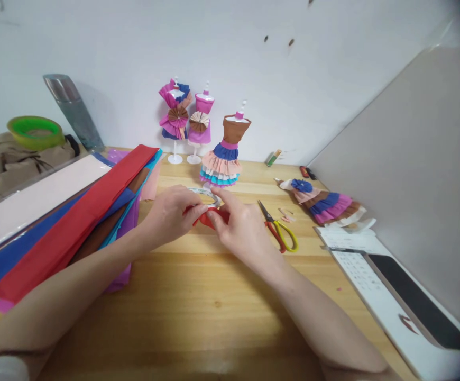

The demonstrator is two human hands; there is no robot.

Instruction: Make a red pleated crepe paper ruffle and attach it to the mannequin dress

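Between my two hands is a small piece of red crepe paper, pinched at both sides. My left hand grips its left end with thumb and fingers together. The thumb of my right hand presses on its right part, and the fingers partly hide it. Just behind the hands lies a white tape roll, partly covered by them. Beyond it stands a mini dress form in a brown top and ruffled tiered skirt. Scissors with red and yellow handles lie right of my right hand.
Folded crepe paper sheets are stacked at left, near a green tape roll and a bottle. Two dressed forms stand by the wall. At right lie another paper dress, a glue stick and a phone.
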